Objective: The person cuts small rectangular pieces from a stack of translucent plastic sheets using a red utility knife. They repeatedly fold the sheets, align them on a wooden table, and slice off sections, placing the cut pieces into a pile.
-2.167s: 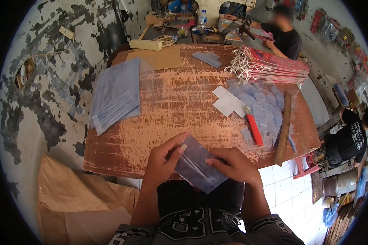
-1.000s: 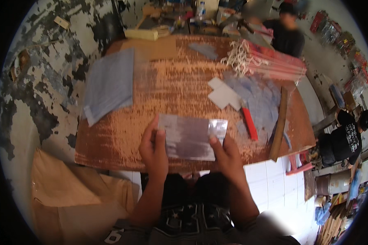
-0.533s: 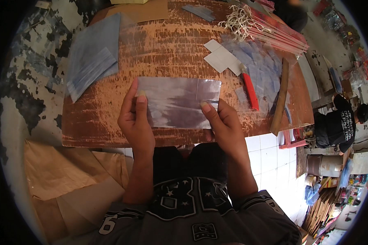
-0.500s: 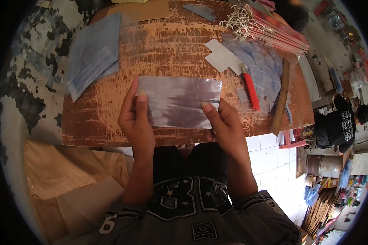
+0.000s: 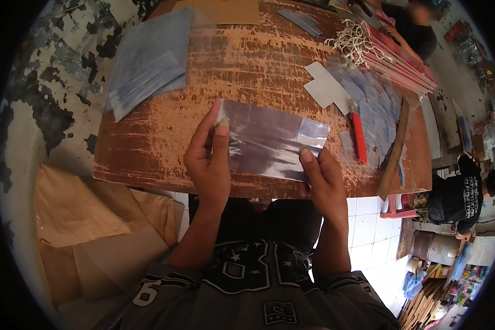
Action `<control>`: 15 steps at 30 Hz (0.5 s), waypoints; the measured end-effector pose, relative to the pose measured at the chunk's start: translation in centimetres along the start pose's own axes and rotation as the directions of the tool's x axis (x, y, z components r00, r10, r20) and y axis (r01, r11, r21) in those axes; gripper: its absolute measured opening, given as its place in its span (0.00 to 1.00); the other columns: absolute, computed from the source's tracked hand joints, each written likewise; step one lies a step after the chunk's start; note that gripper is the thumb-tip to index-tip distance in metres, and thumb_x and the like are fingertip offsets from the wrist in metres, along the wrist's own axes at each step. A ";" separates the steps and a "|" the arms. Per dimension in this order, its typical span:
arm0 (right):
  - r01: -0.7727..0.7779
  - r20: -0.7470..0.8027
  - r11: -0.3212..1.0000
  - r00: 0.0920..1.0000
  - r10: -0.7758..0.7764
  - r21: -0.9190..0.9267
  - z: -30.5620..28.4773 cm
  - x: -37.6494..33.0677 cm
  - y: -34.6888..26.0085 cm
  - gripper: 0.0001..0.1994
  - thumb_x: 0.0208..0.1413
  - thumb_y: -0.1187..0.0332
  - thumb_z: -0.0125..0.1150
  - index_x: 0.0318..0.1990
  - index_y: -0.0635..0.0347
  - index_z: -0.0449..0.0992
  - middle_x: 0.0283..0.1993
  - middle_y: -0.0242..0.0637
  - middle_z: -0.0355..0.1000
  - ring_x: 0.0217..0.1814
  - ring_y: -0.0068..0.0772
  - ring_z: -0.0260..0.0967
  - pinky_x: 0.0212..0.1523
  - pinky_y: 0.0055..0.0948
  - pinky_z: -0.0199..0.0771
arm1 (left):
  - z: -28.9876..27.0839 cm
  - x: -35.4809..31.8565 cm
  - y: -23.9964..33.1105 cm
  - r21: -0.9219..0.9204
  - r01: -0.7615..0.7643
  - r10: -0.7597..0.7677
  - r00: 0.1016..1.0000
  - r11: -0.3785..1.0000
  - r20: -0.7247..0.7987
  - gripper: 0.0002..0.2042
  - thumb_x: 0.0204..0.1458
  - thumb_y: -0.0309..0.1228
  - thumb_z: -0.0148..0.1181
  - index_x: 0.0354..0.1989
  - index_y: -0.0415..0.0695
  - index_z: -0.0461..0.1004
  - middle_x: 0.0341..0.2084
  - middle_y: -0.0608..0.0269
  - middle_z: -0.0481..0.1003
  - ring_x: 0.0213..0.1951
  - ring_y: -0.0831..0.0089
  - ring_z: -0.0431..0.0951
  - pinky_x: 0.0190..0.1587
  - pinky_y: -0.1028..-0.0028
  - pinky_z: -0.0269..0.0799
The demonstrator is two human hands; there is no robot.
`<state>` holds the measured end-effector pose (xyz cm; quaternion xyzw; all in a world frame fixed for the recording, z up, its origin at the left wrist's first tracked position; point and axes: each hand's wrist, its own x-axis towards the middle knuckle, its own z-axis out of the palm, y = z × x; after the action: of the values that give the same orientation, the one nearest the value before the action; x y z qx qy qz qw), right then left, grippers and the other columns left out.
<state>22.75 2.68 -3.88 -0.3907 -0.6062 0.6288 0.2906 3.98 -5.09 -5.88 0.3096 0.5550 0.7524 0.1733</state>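
Observation:
A shiny, see-through plastic sleeve (image 5: 267,137) is held flat over the near edge of the worn brown table (image 5: 242,60). My left hand (image 5: 210,159) grips its left end, thumb on top and fingers behind. On its lower right corner, my right hand (image 5: 325,179) pinches it between thumb and fingers. The sleeve tilts down toward the right. Beyond my right hand lies a red-handled cutter (image 5: 359,137). Pieces of pale grey card (image 5: 327,88) lie beside it, next to scattered clear plastic pieces (image 5: 368,93).
A stack of bluish plastic sheets (image 5: 151,60) lies at the far left. Pink strips with white strings (image 5: 390,58) fill the far right, near a wooden stick (image 5: 395,148). Brown paper (image 5: 93,220) stands at lower left. Another person (image 5: 454,192) is at right, and one (image 5: 415,27) at far right.
The sleeve has turned, its right end now lower than its left. My view has shifted, so the table's things appear further right. A person at the far right has come more into view.

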 end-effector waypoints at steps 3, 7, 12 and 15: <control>-0.041 0.053 0.998 0.998 0.044 -0.051 -0.6 -0.1 -0.9 0.16 0.71 0.59 0.53 0.50 0.66 0.75 0.27 0.29 0.70 0.18 0.16 0.62 0.20 0.20 0.63 | 0.2 0.4 0.1 0.032 -0.024 0.025 0.999 0.999 -0.023 0.19 0.66 0.25 0.54 0.65 0.35 0.69 0.51 0.62 0.79 0.44 0.86 0.74 0.49 0.83 0.70; -0.071 0.144 0.990 0.986 0.088 -0.121 -1.7 -0.2 -1.4 0.17 0.71 0.57 0.55 0.45 0.67 0.76 0.21 0.28 0.67 0.18 0.17 0.64 0.20 0.21 0.61 | -0.4 0.9 -0.1 -0.020 0.039 -0.038 0.998 0.999 0.041 0.20 0.66 0.24 0.55 0.65 0.37 0.69 0.42 0.67 0.74 0.39 0.87 0.69 0.43 0.84 0.64; -0.099 0.298 0.988 0.946 0.131 -0.120 -3.0 0.0 -0.3 0.17 0.71 0.56 0.55 0.44 0.65 0.76 0.18 0.29 0.68 0.16 0.18 0.64 0.19 0.21 0.61 | -1.2 1.6 0.2 -0.053 0.111 -0.104 0.988 0.992 0.118 0.20 0.64 0.24 0.57 0.66 0.41 0.71 0.26 0.81 0.65 0.25 0.91 0.56 0.27 0.87 0.50; -0.119 0.335 0.993 0.935 0.117 -0.013 -2.5 -0.1 -1.0 0.17 0.71 0.56 0.54 0.44 0.65 0.76 0.18 0.30 0.68 0.16 0.18 0.64 0.19 0.21 0.62 | -1.4 2.1 0.6 -0.051 0.103 -0.096 0.987 0.993 0.128 0.20 0.64 0.23 0.57 0.65 0.41 0.71 0.25 0.81 0.65 0.25 0.92 0.56 0.26 0.87 0.51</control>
<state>24.82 4.02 -2.76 -0.3127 -0.6199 0.7046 0.1467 1.51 -5.02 -5.02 0.3229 0.5361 0.7375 0.2539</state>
